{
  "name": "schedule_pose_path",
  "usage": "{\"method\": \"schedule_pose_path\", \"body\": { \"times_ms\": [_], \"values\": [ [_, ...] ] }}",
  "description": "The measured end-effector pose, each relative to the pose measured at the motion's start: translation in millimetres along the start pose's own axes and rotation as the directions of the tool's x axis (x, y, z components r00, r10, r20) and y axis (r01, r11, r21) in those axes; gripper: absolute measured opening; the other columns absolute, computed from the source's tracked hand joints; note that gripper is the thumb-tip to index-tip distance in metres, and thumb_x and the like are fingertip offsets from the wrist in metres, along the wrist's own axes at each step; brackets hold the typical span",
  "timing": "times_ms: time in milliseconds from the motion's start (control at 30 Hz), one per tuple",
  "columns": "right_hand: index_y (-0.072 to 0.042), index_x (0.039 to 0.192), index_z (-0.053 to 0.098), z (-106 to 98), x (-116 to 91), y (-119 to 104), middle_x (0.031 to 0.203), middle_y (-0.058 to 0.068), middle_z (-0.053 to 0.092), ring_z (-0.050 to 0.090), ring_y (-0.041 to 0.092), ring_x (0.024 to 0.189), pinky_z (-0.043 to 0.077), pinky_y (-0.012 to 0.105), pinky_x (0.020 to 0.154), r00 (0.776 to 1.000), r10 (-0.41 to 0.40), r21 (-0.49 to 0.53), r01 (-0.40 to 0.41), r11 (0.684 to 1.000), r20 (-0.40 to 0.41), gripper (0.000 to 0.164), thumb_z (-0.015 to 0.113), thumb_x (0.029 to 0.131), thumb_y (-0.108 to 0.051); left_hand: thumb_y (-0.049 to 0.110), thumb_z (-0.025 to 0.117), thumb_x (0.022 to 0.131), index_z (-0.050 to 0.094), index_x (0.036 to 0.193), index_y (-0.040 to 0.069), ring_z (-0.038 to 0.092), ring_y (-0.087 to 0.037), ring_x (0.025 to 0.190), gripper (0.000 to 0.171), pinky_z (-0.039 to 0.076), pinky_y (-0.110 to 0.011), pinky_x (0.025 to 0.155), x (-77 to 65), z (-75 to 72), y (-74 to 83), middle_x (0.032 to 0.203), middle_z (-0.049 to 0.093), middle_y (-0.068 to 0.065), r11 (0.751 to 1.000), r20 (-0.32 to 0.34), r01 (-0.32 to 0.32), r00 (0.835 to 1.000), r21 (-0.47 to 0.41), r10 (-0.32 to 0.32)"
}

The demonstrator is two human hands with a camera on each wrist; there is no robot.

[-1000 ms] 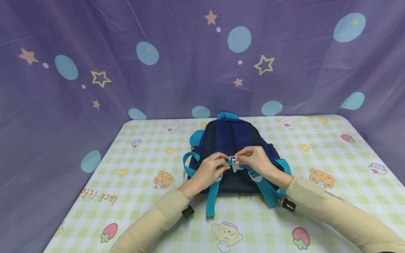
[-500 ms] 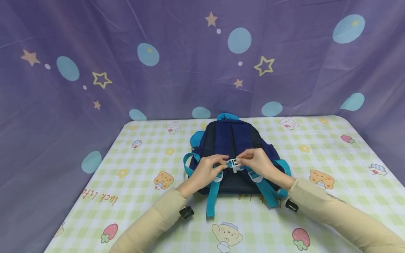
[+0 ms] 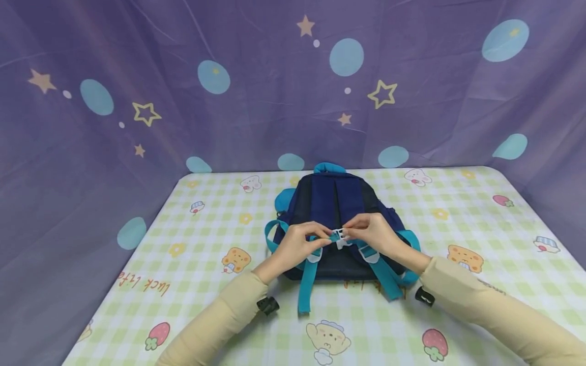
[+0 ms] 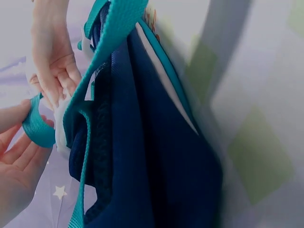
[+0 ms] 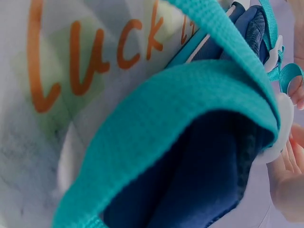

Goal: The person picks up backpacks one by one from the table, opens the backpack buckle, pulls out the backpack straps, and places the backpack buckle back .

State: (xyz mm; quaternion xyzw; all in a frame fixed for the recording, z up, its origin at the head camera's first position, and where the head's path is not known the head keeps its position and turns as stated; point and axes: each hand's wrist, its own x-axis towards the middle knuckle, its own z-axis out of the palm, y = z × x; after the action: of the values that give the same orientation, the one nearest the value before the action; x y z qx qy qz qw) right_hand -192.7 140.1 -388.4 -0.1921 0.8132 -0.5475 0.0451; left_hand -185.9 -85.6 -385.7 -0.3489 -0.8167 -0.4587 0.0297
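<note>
A navy backpack (image 3: 325,198) lies with its back panel up and its teal shoulder straps toward me. Over its lower middle, my left hand (image 3: 297,248) pinches a short teal webbing strap (image 3: 335,237) between thumb and fingers. That strap bends in a loop (image 4: 39,127) in the left wrist view and runs to a white plastic buckle (image 3: 340,235). My right hand (image 3: 374,235) pinches the buckle from the right. In the right wrist view the right fingers (image 5: 287,164) sit behind a white plastic piece (image 5: 280,135), partly hidden by it.
Two loose teal strap ends (image 3: 305,287) hang from white adjusters (image 3: 371,256) onto the checked tablecloth (image 3: 206,305). A teal carry handle (image 3: 329,168) tops the bag, and side strap loops (image 3: 271,239) stick out. A purple curtain (image 3: 274,117) stands behind the table.
My left hand has drawn slightly left and down, its fingers now on the strap just beside the buckle. The buckle has dropped a little; my right hand stays close on it.
</note>
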Motion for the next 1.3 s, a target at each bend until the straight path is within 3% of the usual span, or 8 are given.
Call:
{"method": "schedule_pose_path", "body": {
  "times_ms": [133, 400, 600, 767, 867, 1033, 1233, 1300],
  "values": [
    [0.013, 0.100, 0.068, -2, 1, 0, 0.093, 0.023, 0.071, 0.071, 0.033, 0.085, 0.058, 0.037, 0.073, 1.000, 0.009, 0.015, -0.009, 1.000, 0.029, 0.013, 0.063, 0.093, 0.003, 0.005, 0.072, 0.088, 0.074, 0.091, 0.000, 0.066, -0.025, 0.095, 0.006, 0.055, -0.026, 0.072, -0.6, -2.7, 1.9, 0.106, 0.070, -0.013, 1.000, 0.039, 0.002, 0.999, -0.008, -0.002],
    [0.013, 0.100, 0.068, -9, 0, 1, 0.095, 0.023, 0.071, 0.070, 0.034, 0.087, 0.058, 0.035, 0.075, 0.993, 0.037, 0.051, -0.043, 0.998, 0.109, 0.013, 0.063, 0.092, 0.004, 0.005, 0.072, 0.088, 0.076, 0.095, 0.000, 0.058, -0.031, 0.110, 0.010, 0.053, -0.028, 0.083, -1.0, -9.0, 1.4, 0.119, 0.065, -0.016, 0.997, 0.138, -0.077, 0.988, 0.007, 0.075],
    [0.009, 0.098, 0.071, -12, 1, 5, 0.093, 0.018, 0.072, 0.071, 0.031, 0.085, 0.058, 0.036, 0.074, 0.992, 0.023, 0.011, -0.025, 1.000, 0.127, 0.013, 0.067, 0.091, 0.000, 0.005, 0.073, 0.087, 0.077, 0.096, 0.001, 0.054, -0.030, 0.117, 0.011, 0.048, -0.029, 0.094, -0.9, -9.8, -0.8, 0.126, 0.061, -0.017, 0.994, 0.200, -0.110, 0.974, 0.019, 0.104],
    [0.009, 0.097, 0.072, -13, 2, 6, 0.092, 0.018, 0.072, 0.071, 0.031, 0.085, 0.058, 0.035, 0.075, 0.989, 0.017, 0.001, -0.017, 1.000, 0.146, 0.012, 0.067, 0.091, 0.000, 0.007, 0.074, 0.085, 0.076, 0.098, 0.001, 0.054, -0.031, 0.118, 0.014, 0.047, -0.031, 0.096, -0.7, -10.8, -1.3, 0.128, 0.060, -0.018, 0.994, 0.228, -0.112, 0.968, 0.001, 0.109],
    [0.010, 0.096, 0.072, -13, 1, 5, 0.091, 0.018, 0.072, 0.071, 0.032, 0.085, 0.058, 0.035, 0.075, 0.988, 0.017, 0.005, -0.018, 1.000, 0.152, 0.012, 0.067, 0.090, 0.001, 0.007, 0.074, 0.086, 0.075, 0.100, -0.001, 0.056, -0.032, 0.116, 0.016, 0.051, -0.030, 0.090, 0.2, -12.6, -1.1, 0.126, 0.061, -0.017, 0.997, 0.216, -0.077, 0.973, -0.010, 0.077],
    [0.010, 0.095, 0.072, -15, 2, 6, 0.090, 0.018, 0.073, 0.071, 0.030, 0.085, 0.058, 0.033, 0.074, 0.988, 0.018, 0.011, -0.020, 1.000, 0.154, 0.011, 0.068, 0.090, 0.001, 0.005, 0.069, 0.090, 0.073, 0.107, -0.001, 0.060, -0.030, 0.110, 0.018, 0.054, -0.027, 0.080, 3.7, -12.9, -2.1, 0.119, 0.065, -0.015, 0.999, 0.171, 0.027, 0.985, 0.019, -0.030],
    [0.013, 0.095, 0.070, -15, 3, 7, 0.090, 0.020, 0.072, 0.071, 0.028, 0.085, 0.058, 0.032, 0.076, 0.985, 0.019, 0.063, -0.030, 0.998, 0.169, 0.012, 0.067, 0.089, 0.003, 0.004, 0.065, 0.094, 0.069, 0.116, -0.001, 0.063, -0.025, 0.104, 0.023, 0.050, -0.020, 0.076, 9.8, -7.9, -6.7, 0.118, 0.066, -0.014, 0.991, 0.192, 0.078, 0.977, 0.107, -0.097],
    [0.014, 0.096, 0.070, -15, 3, 7, 0.091, 0.021, 0.072, 0.071, 0.027, 0.085, 0.058, 0.033, 0.076, 0.984, 0.015, 0.084, -0.030, 0.996, 0.177, 0.012, 0.066, 0.089, 0.005, 0.003, 0.063, 0.095, 0.068, 0.118, -0.001, 0.064, -0.022, 0.095, 0.024, 0.049, -0.020, 0.072, 11.9, -6.6, -7.7, 0.118, 0.066, -0.014, 0.988, 0.211, 0.082, 0.971, 0.127, -0.108]
  ]
}}
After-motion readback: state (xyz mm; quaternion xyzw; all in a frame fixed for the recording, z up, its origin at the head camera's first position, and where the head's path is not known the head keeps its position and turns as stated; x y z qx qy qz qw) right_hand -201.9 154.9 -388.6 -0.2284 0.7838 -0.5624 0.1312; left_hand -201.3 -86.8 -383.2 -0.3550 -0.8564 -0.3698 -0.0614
